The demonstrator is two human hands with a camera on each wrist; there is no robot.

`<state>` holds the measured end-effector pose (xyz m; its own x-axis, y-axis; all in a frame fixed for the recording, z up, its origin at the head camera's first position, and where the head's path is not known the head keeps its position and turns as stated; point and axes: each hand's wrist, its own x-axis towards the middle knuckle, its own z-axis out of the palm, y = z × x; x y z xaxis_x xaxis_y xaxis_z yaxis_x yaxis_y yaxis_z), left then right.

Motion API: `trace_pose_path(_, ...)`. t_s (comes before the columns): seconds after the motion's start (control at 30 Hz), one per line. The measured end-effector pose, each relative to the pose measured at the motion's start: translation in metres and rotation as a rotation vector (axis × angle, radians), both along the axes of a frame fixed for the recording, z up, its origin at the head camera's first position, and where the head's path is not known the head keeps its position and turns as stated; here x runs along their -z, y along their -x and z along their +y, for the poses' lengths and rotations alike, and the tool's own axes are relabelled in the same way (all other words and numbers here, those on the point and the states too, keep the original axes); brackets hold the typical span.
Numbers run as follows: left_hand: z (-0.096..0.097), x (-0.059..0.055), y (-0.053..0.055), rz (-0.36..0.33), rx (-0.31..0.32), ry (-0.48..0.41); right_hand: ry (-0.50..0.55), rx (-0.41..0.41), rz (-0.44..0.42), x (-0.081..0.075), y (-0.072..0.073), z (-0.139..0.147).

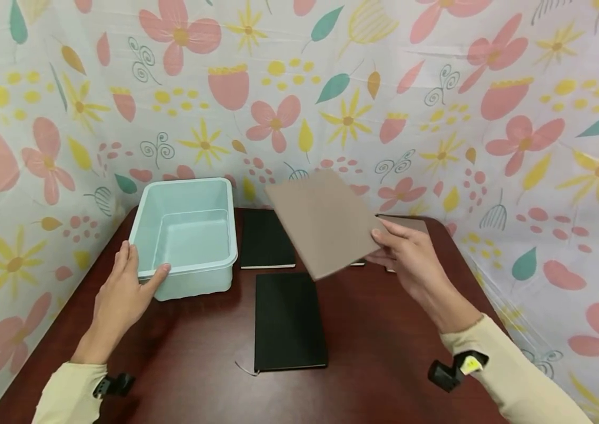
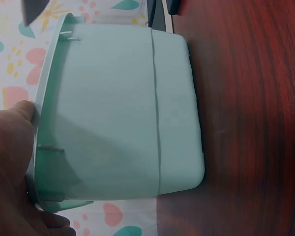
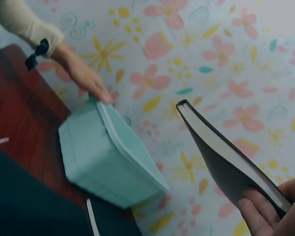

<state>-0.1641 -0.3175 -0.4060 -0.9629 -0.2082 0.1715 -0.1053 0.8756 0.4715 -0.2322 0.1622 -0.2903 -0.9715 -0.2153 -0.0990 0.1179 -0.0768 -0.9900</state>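
My right hand [image 1: 405, 250] pinches a taupe hardcover notebook [image 1: 326, 224] by its right edge, thumb on the upper cover and fingers beneath. The notebook is tilted above the table; its white page edges [image 3: 231, 147] show in the right wrist view. At the near left corner of a pale green plastic bin [image 1: 193, 280], my left hand [image 1: 122, 294] grips the rim, thumb on the front and fingers along the left side. No contents show inside the bin. Its outer wall [image 2: 108, 108] fills much of the left wrist view.
A black notebook [image 1: 289, 324] with a ribbon marker lies on the dark wood table [image 1: 188, 359]. Behind it is another black notebook [image 1: 265, 238]. More notebooks sit partly hidden behind the right hand, one with a taupe cover [image 1: 416, 224]. A flowered curtain [image 1: 299, 88] surrounds the table.
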Motion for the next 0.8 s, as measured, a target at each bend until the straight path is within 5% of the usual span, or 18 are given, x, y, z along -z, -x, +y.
trace_pose_path(0.3, 0.004, 0.002, 0.006, -0.005, -0.005, 0.0, 0.005, -0.025, -0.027, -0.017, 0.034, -0.065)
trace_pose_path(0.8, 0.01, 0.003, 0.015, 0.003, 0.009, 0.0, 0.069, -0.038, -0.158, -0.018, 0.076, -0.167)
